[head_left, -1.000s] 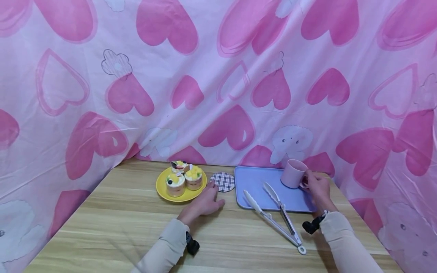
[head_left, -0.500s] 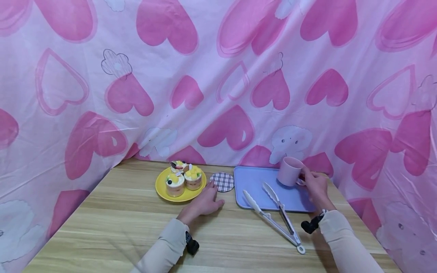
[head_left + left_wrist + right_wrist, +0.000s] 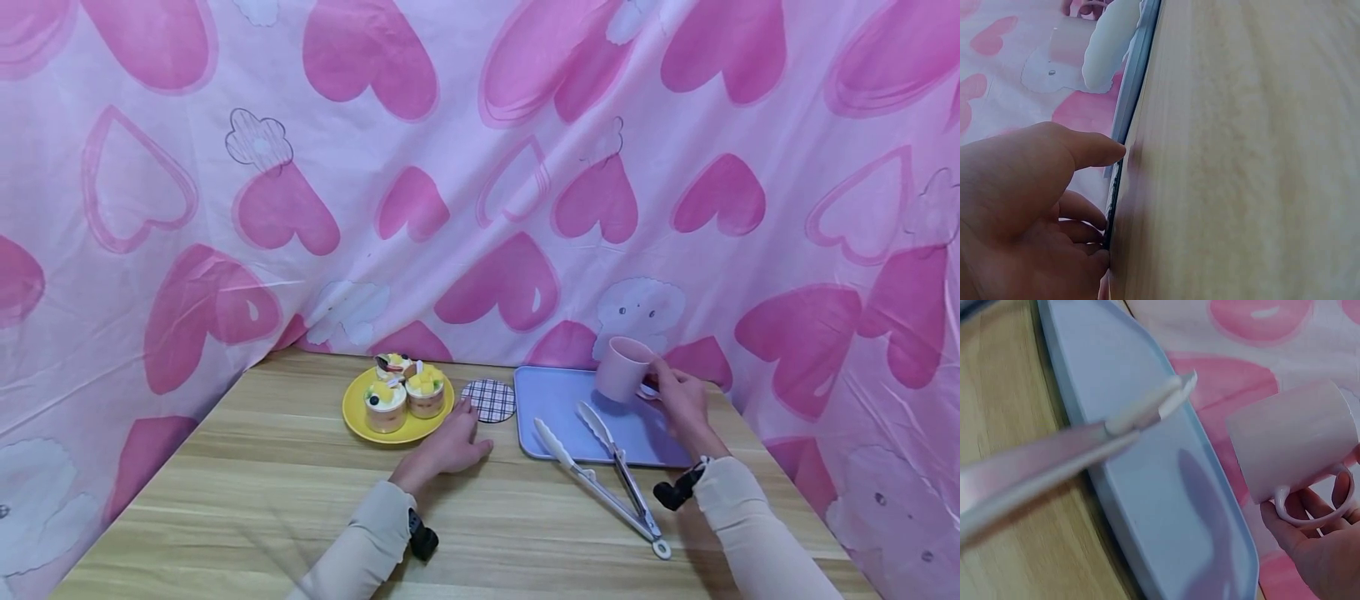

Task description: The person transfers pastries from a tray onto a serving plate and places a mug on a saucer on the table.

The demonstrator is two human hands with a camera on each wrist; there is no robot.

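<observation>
My right hand grips a pink mug by its handle. In the right wrist view, the mug is raised off the light blue tray, whose surface carries its shadow. My left hand rests on the table with relaxed fingers, the fingertips at the near edge of a round plaid coaster. In the left wrist view, the thumb of the left hand points toward the tabletop.
Spread tongs with white tips lie partly over the tray's front edge. Left of the coaster, a yellow plate bears several dessert cups topped with fruit. A pink heart-print cloth hangs behind the wooden table.
My right hand has lifted the mug from the tray and carried it a little to the left. The left hand, coaster, plate and tongs have stayed in place.
</observation>
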